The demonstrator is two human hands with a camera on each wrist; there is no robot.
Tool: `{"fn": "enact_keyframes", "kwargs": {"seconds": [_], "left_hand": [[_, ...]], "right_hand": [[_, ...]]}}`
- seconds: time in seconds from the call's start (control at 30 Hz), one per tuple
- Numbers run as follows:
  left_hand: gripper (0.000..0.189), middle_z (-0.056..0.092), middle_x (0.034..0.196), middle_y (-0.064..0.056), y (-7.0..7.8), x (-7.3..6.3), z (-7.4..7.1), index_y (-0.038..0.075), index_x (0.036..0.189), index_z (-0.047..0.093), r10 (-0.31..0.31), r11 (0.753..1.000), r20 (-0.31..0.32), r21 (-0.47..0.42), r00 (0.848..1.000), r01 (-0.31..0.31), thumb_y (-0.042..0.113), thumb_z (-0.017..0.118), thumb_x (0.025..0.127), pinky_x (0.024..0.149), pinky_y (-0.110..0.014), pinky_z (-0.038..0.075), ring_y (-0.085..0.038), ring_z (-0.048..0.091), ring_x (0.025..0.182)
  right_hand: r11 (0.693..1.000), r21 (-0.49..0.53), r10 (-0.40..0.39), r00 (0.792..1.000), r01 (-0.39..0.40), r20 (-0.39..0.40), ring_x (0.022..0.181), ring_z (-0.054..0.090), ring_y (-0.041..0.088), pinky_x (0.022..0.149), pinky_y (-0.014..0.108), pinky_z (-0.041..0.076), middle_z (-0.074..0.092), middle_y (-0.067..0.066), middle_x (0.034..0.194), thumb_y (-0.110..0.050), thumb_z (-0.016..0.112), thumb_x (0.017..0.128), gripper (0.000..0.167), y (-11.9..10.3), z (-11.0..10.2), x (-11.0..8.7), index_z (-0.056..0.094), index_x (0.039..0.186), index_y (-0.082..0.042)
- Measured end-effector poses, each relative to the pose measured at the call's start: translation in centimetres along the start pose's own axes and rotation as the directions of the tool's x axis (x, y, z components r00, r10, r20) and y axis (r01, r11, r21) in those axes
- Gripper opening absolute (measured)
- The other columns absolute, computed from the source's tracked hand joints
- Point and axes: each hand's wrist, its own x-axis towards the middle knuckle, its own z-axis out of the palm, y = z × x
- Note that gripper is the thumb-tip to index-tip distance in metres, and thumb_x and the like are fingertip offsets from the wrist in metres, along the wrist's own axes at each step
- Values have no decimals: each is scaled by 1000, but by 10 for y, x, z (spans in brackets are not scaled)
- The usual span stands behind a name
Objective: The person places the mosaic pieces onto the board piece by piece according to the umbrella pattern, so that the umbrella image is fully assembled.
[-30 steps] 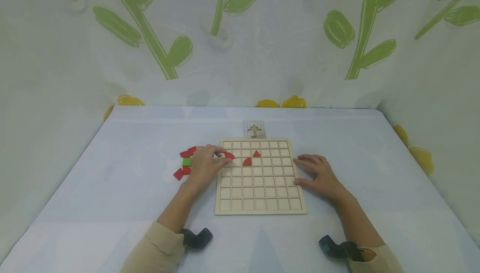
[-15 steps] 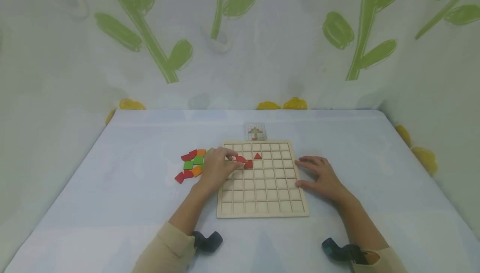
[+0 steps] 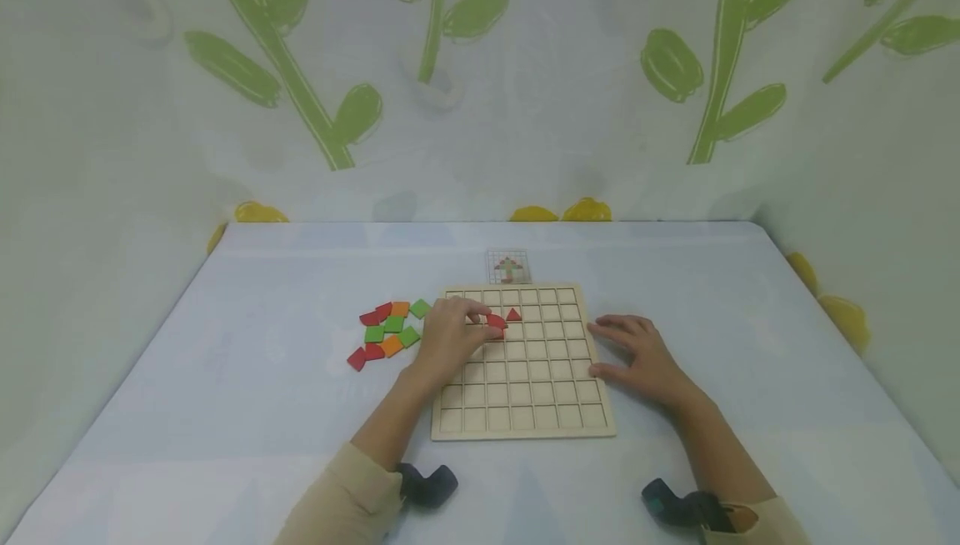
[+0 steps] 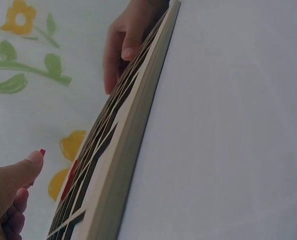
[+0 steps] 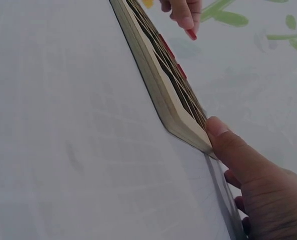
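Note:
My left hand (image 3: 450, 337) pinches a red quarter-round tile (image 3: 496, 322) between thumb and fingers, above the upper part of a wooden grid board (image 3: 525, 432). In the right wrist view this held tile (image 5: 191, 34) is raised off the board. A red triangle tile (image 3: 513, 314) lies in a cell just to its right. Another red tile in the grid is mostly hidden behind the held one. My right hand (image 3: 641, 357) rests at the board's right edge; its thumb (image 5: 228, 142) touches the rim, and the fingers are spread and relaxed.
Several loose red, orange and green tiles (image 3: 393, 325) lie on the white table (image 3: 225, 412) left of the board. A small pattern card (image 3: 508, 265) sits behind the board's far edge. A wall with painted leaves (image 3: 480, 153) stands at the back.
My left hand has moved right over the board, carrying the red quarter-round tile from its left side towards the triangle. More loose tiles are now uncovered. The right hand stays at the edge.

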Motion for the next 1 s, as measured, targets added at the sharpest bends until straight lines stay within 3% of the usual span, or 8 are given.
{"fn": "enact_keyframes", "kwargs": {"seconds": [0.33,0.57,0.77,1.0], "left_hand": [[36,57,83,3,6,6,14,15,103,69,47,997,37,66,998,-50,36,78,75,76,-33,34,-16,44,81],[30,52,78,3,12,9,26,16,99,71,50,997,62,61,997,-54,36,77,77,73,-32,32,-17,40,80],[31,57,88,2,16,12,34,17,99,69,74,994,66,74,995,-79,39,75,77,80,-36,32,-18,41,83],[31,57,92,1,19,17,38,20,100,69,64,981,93,178,994,-80,41,74,78,78,-33,32,-17,41,83]], "right_hand": [[1000,2,-9,1000,9,-5,120,38,38,96,58,29,53,14,127,-29,79,72,59,1,3,1,61,124,-9],[1000,1,-3,1000,3,0,120,38,38,96,60,29,52,14,128,-30,79,73,59,2,3,1,61,125,-10],[1000,2,-24,1000,24,-17,119,39,38,95,58,30,53,14,126,-27,80,72,58,2,2,1,61,123,-9],[1000,5,-5,1000,6,-12,120,38,37,96,59,29,53,14,127,-27,80,72,58,1,0,3,61,124,-9]]}}
